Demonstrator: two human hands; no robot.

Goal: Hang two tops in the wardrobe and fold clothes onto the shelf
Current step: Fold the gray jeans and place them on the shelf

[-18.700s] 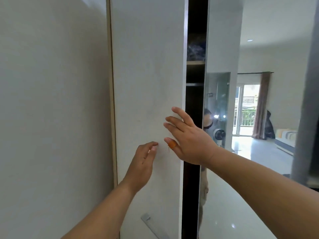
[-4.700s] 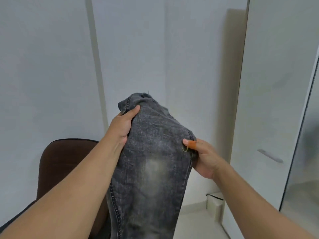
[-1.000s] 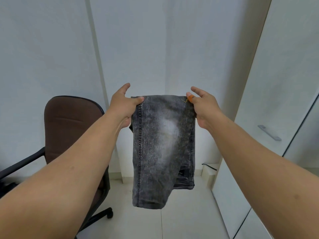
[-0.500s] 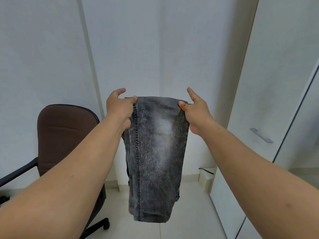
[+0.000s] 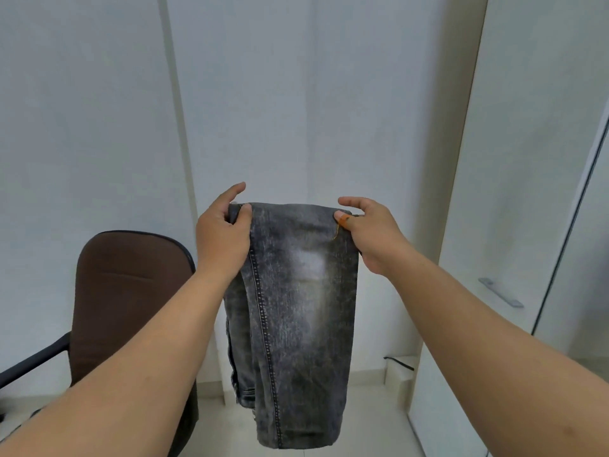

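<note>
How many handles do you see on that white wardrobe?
1. A grey bar handle sits on the wardrobe door at the right, right of the jeans. Others may lie beyond the frame.

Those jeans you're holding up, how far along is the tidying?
Done: the grey jeans look folded over once. In hand: left hand and right hand pinch the top corners, cloth hanging free. Left: further folds and shelving; the wardrobe interior is out of view, so hung tops cannot be checked.

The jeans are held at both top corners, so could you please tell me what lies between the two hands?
In the head view, only the folded top edge of the grey jeans spans the gap between the left hand and the right hand.
</note>
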